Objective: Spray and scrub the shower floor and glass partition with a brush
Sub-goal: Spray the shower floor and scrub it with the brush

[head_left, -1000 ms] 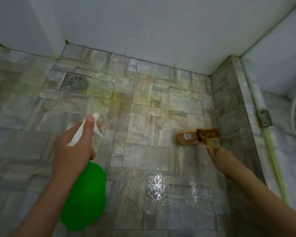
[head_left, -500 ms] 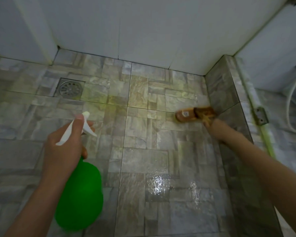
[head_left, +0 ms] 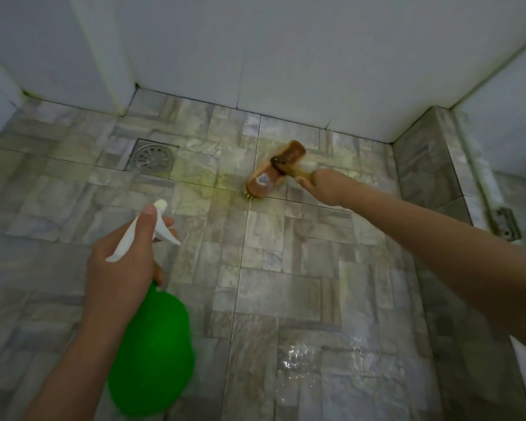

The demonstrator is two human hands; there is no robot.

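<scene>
My right hand [head_left: 324, 185] grips the handle of a brown wooden scrub brush [head_left: 271, 174], whose bristles press on the stone-pattern shower floor [head_left: 286, 268] near the back wall. My left hand [head_left: 122, 262] grips the neck of a green spray bottle [head_left: 152, 344] with a white trigger head [head_left: 152, 229], held above the floor at the lower left. One finger lies along the top of the spray head. The partition's metal hinge [head_left: 506, 227] shows at the right edge.
A round metal drain [head_left: 154, 158] sits in the floor at the back left. White tiled walls [head_left: 286, 56] close the back. A raised tiled curb [head_left: 428, 165] runs along the right side. A wet shiny patch [head_left: 301, 357] lies near the bottom centre.
My right hand has pushed the brush away from the right curb, further toward the back wall and left toward the drain. The spray bottle stays held in my left hand.
</scene>
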